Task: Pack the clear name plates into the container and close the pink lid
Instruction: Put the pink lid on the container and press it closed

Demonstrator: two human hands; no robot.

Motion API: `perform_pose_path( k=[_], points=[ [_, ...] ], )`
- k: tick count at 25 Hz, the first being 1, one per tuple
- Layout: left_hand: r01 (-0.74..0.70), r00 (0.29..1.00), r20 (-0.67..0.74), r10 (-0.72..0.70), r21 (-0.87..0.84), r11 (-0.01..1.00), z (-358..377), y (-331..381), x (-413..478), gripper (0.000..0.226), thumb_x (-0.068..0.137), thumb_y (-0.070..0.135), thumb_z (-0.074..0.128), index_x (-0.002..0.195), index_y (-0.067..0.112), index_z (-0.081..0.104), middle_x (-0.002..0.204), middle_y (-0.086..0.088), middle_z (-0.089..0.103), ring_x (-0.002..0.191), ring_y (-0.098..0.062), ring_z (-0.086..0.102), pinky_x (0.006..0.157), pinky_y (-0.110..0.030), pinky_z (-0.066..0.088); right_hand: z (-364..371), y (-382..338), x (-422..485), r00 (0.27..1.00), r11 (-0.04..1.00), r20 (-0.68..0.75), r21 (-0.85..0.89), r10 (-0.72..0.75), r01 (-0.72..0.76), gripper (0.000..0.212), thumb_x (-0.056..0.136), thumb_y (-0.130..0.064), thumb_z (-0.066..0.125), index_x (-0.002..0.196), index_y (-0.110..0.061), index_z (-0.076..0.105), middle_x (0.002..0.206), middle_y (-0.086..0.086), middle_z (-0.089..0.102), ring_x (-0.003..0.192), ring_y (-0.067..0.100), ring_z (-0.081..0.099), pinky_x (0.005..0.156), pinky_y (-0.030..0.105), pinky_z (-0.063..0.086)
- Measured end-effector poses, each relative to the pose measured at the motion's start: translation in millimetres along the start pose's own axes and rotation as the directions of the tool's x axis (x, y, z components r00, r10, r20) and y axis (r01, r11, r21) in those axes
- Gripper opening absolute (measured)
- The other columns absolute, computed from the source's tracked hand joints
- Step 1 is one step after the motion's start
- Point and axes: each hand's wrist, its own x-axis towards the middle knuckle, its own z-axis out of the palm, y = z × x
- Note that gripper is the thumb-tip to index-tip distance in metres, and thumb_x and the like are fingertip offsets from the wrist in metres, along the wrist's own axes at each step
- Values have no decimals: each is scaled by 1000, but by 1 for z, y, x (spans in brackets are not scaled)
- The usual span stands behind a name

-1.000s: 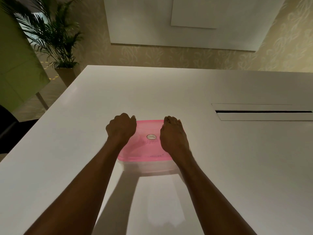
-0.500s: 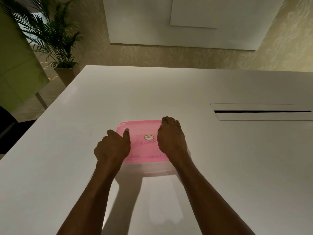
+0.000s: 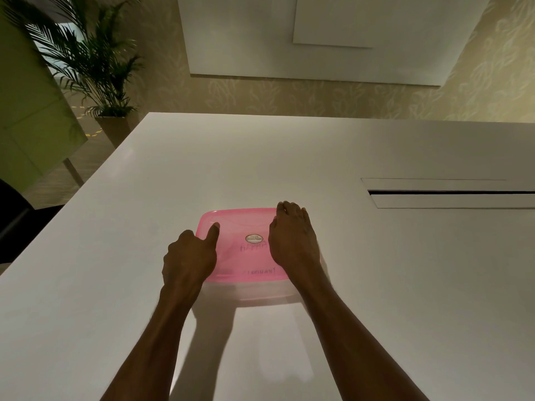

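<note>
A pink lid [image 3: 243, 227] with an oval label lies flat on a clear container [image 3: 260, 292] in the middle of the white table [image 3: 376, 285]. My left hand [image 3: 188, 257] sits at the lid's near-left corner, fingers curled over the edge and thumb stretched along the lid's left side. My right hand [image 3: 292, 241] lies palm down on the lid's right side, its fingertips at the far-right corner. The name plates are hidden under the lid; only faint writing shows through the pink plastic.
A long cable slot [image 3: 451, 193] with flaps cuts into the table at the right. A potted palm [image 3: 95, 68] stands on the floor beyond the table's far-left corner. A dark chair [image 3: 14, 215] is at the left edge.
My left hand slid from the lid's far-left corner back to the near-left corner and its thumb now points along the left edge. My right hand stayed pressed on the right side.
</note>
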Motion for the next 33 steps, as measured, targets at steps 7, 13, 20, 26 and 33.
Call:
perform_pose_path(
  k=[7,13,20,26,33],
  points=[
    [-15,1000,-2,15,-113,993,-1,-2,1,66,93,69,50,81,4,54,81,-12,60,76,-33,58,66,-38,41,1,0,0,1000,1000,-3,1,-4,4,56,101,-15,42,154,2,34,156,15,40,149,29,32,129,42,14],
    [-22,999,-31,18,-132,991,-4,-1,-3,65,92,67,53,72,5,49,71,-11,58,61,-23,53,53,-33,34,0,1,-2,1000,1000,-2,-5,-10,10,57,102,-15,42,155,1,32,159,15,38,151,28,30,129,42,13],
    [-33,997,-74,21,-167,985,-4,-2,-8,67,91,67,56,67,6,44,65,-9,53,57,-23,50,50,-32,31,-1,0,-4,1000,1000,-10,-12,-7,7,55,104,-18,37,156,0,30,160,15,36,152,28,28,129,43,14],
    [-39,997,-71,26,-198,979,-3,-4,-5,66,90,65,59,63,10,34,58,-6,42,52,-23,43,50,-32,31,-1,0,-1,1000,1000,2,8,3,-3,55,104,-17,37,156,0,29,161,15,36,152,28,27,130,42,12],
    [-14,997,-72,-1,-213,977,-1,-5,-3,68,88,68,60,62,13,30,55,-2,37,50,-24,39,50,-31,30,1,1,2,999,998,48,-56,-14,17,58,106,-21,33,159,0,22,164,14,29,155,28,21,130,44,11]
  ],
)
